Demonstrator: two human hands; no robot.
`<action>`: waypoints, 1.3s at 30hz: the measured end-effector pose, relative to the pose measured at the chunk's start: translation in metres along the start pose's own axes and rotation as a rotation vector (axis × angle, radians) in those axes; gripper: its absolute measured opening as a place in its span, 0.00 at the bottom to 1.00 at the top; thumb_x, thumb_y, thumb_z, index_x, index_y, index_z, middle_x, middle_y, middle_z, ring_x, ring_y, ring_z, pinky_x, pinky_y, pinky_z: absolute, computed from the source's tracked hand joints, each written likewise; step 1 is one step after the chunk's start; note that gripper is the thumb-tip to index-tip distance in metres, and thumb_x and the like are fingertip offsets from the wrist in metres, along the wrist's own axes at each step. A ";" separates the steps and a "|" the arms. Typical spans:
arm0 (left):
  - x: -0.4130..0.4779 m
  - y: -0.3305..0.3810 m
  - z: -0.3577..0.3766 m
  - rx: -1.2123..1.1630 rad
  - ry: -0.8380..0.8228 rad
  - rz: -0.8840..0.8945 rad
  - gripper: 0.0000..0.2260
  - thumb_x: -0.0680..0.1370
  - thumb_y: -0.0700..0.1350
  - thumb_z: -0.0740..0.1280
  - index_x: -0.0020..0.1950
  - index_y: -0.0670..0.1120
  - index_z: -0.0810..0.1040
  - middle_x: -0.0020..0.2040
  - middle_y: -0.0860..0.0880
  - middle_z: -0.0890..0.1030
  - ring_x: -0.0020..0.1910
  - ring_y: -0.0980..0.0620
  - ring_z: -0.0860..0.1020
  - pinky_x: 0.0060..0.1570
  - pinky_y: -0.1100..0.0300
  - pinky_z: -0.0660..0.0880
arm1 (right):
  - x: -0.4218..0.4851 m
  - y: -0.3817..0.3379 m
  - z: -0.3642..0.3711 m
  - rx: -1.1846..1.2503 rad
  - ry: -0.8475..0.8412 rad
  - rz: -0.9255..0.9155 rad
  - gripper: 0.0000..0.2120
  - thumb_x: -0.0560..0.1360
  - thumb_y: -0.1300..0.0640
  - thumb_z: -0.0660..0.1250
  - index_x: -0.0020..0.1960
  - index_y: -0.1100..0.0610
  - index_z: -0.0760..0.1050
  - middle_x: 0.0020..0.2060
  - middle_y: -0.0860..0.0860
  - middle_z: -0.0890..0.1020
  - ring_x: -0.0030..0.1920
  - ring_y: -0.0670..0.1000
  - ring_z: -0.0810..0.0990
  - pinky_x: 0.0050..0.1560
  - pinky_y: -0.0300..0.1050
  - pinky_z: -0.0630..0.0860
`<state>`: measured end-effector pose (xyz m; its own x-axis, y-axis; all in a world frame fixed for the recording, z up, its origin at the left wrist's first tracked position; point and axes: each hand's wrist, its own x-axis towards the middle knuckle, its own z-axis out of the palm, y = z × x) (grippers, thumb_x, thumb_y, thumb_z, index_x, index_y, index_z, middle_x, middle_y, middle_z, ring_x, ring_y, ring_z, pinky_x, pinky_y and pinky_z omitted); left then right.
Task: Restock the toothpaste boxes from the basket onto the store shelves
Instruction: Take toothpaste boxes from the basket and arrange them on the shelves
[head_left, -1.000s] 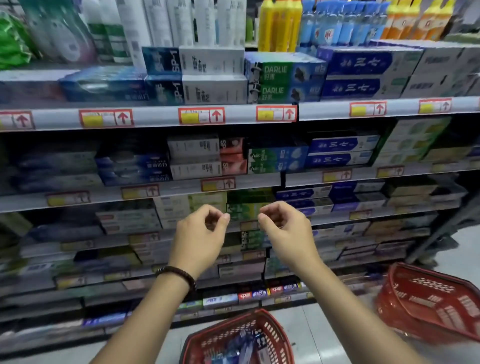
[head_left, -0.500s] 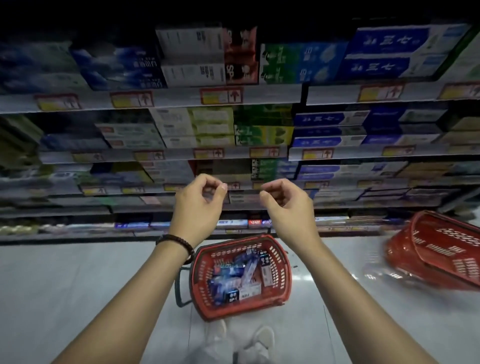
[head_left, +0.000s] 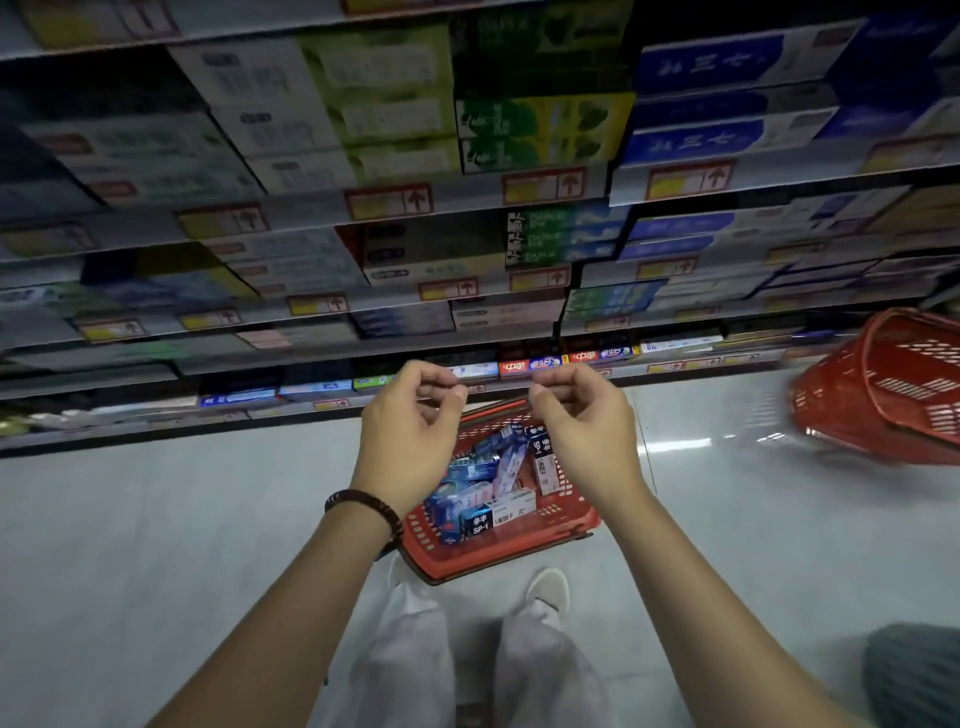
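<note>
1. Risk, picking: the blue-and-white toothpaste boxes (head_left: 483, 499) lie jumbled and crossways in the red perforated plastic basket (head_left: 498, 553) on the floor. A one-handed pull on a lower box would likely drag its neighbours up or tip them over the rim.
2. Risk, footing: this basket stands just in front of the person's white shoes (head_left: 548, 590). A step forward could kick or slide it. A second red plastic basket (head_left: 893, 384) sits tilted on the floor, well apart to the right.
3. Risk, placing: the grey metal store shelves (head_left: 311, 210) look tightly packed with few visible gaps. Forcing a box in could push stock backward or put it under the wrong price tag. Labels are blurred and hard to match.
4. Left hand (head_left: 410, 431): above the basket, fingers (head_left: 441, 387) curled in toward the thumb, holding nothing, touching nothing.
5. Right hand (head_left: 582, 431): beside the left, fingers (head_left: 556, 387) likewise curled, empty, clear of the boxes.
</note>
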<state>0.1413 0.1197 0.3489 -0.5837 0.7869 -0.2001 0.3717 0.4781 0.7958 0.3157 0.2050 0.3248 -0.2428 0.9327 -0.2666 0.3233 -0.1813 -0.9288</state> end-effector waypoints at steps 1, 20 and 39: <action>0.005 -0.013 0.005 -0.010 -0.011 -0.014 0.03 0.82 0.51 0.70 0.54 0.54 0.79 0.48 0.57 0.82 0.46 0.64 0.79 0.41 0.71 0.76 | 0.002 0.014 0.006 -0.006 0.007 0.022 0.03 0.80 0.54 0.74 0.51 0.47 0.83 0.42 0.46 0.86 0.45 0.45 0.85 0.48 0.46 0.84; 0.065 -0.258 0.171 0.048 -0.193 -0.048 0.09 0.82 0.50 0.70 0.60 0.53 0.74 0.57 0.54 0.79 0.52 0.57 0.80 0.50 0.61 0.78 | 0.068 0.281 0.091 -0.135 0.007 0.252 0.05 0.78 0.54 0.76 0.53 0.49 0.82 0.45 0.42 0.86 0.47 0.41 0.85 0.46 0.38 0.81; 0.097 -0.411 0.281 0.058 -0.217 -0.143 0.14 0.82 0.54 0.68 0.67 0.59 0.71 0.66 0.59 0.74 0.63 0.55 0.77 0.61 0.49 0.80 | 0.178 0.469 0.168 -0.418 0.089 0.298 0.18 0.80 0.53 0.75 0.66 0.57 0.77 0.59 0.51 0.83 0.57 0.53 0.81 0.53 0.40 0.74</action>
<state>0.1344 0.1092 -0.1580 -0.4670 0.7722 -0.4308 0.3415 0.6069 0.7176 0.2704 0.2340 -0.2012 -0.0116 0.8858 -0.4638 0.7083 -0.3201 -0.6291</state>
